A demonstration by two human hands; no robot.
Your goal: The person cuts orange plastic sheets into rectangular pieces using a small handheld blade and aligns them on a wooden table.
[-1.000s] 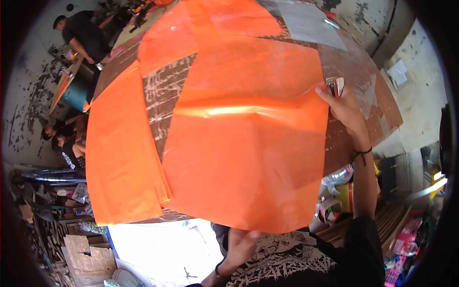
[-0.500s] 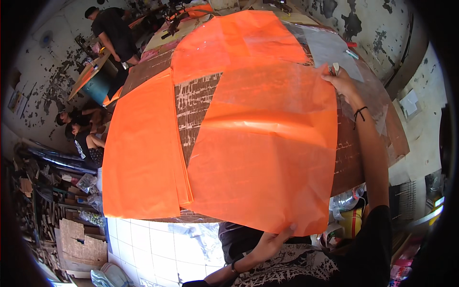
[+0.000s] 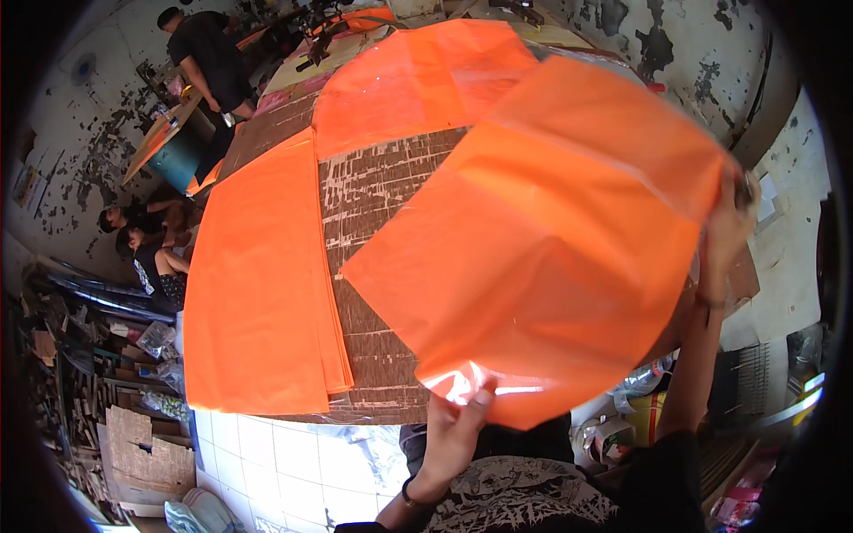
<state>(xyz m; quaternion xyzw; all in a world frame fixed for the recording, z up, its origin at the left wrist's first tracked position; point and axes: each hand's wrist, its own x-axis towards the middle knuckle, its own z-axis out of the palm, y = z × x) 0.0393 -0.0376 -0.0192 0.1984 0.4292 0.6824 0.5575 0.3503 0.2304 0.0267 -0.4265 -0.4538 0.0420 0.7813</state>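
Observation:
A large, thin, translucent orange plastic sheet [image 3: 551, 240] is lifted at a slant over the right half of the table, its surface creased. My left hand [image 3: 455, 431] is closed on its near edge, thumb on top, beside a bright glare. At the sheet's right edge, my right hand [image 3: 730, 226] is closed on it, blurred by motion. A small pale object [image 3: 749, 191] shows at that hand's fingers; its kind is unclear. To the left lies a neat stack of orange sheets [image 3: 258, 284]. Another orange sheet [image 3: 418, 84] lies flat farther back.
Under the sheets is a brown, worn table top [image 3: 382, 191]. A person in black [image 3: 209, 58] stands at the far left, and two people [image 3: 155, 240] sit low by the left wall. Cardboard scraps [image 3: 147, 453] pile up at lower left. A bottle [image 3: 641, 377] is below the table's right edge.
The orange sheet has been raised and turned clockwise. My right hand has moved right and nearer with its edge, while my left hand has shifted left and slightly up.

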